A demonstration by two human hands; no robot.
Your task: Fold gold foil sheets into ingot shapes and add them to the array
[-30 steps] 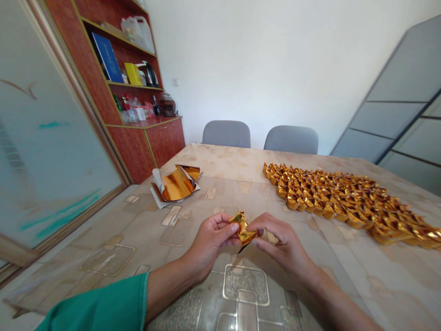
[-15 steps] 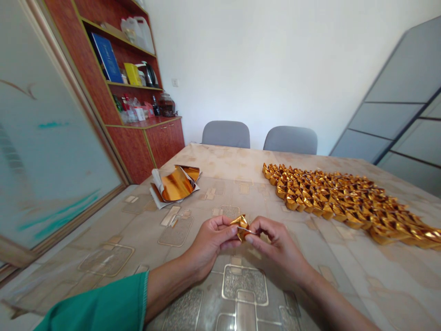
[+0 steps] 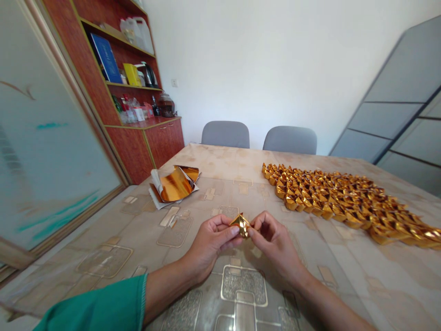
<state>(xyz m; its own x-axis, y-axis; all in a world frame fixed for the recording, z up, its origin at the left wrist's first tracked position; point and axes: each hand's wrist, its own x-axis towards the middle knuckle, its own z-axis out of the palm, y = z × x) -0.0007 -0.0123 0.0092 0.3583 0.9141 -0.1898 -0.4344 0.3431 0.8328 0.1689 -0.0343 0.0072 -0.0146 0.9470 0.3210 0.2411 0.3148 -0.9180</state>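
Observation:
A small folded piece of gold foil paper (image 3: 241,224) is pinched between both my hands just above the table (image 3: 103,239). My left hand (image 3: 210,241) grips its left side with thumb and fingers curled. My right hand (image 3: 272,241) pinches its right side, fingers closed. To the right lie several rows of finished gold folded pieces (image 3: 344,202). A stack of flat gold foil sheets (image 3: 174,184) rests at the left rear of the table.
Two grey chairs (image 3: 225,134) stand at the table's far edge. A wooden shelf cabinet (image 3: 138,92) with bottles, a kettle and books is at the left. A frosted glass panel (image 3: 41,151) stands close on the left, a grey partition (image 3: 403,105) on the right.
The foil piece has been folded smaller and tighter between my fingers. Both hands have moved slightly closer together and a little up the table.

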